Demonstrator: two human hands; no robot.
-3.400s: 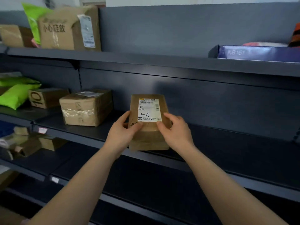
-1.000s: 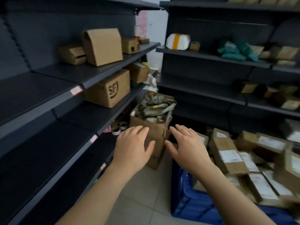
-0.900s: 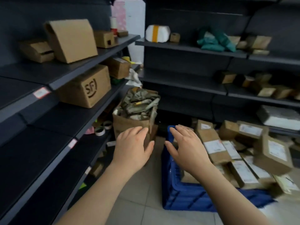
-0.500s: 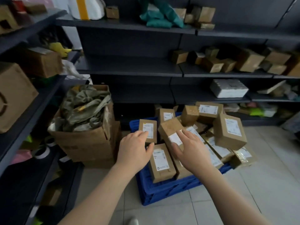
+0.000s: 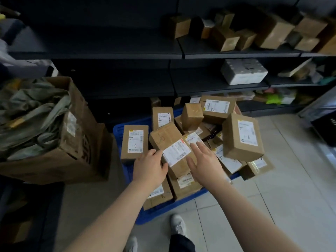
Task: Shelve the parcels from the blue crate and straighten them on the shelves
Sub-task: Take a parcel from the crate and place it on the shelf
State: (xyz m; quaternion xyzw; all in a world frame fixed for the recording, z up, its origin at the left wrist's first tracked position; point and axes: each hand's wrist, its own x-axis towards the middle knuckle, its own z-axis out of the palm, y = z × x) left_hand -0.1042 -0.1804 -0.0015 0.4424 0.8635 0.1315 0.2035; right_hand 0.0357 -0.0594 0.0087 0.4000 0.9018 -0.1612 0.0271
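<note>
A blue crate (image 5: 119, 130) on the tiled floor is heaped with several brown cardboard parcels bearing white labels. On top of the heap lies a tilted parcel (image 5: 168, 139) with a large white label. My left hand (image 5: 149, 167) hovers at that parcel's left edge, fingers apart. My right hand (image 5: 204, 163) reaches over its right side, fingers spread, holding nothing. A flat parcel marked 1-6 (image 5: 134, 142) lies at the crate's left end. Another boxy parcel (image 5: 241, 137) sits high on the right of the heap.
A big open cardboard box (image 5: 78, 142) stuffed with grey-green bags stands left of the crate. Dark metal shelves (image 5: 127, 51) run behind, holding brown boxes and a white foam box (image 5: 243, 71). My shoes (image 5: 177, 224) show on the tiles below.
I turned from the shelf, where I held a parcel marked 1-6, towards the crate. Both empty hands have dropped closer to the top parcel.
</note>
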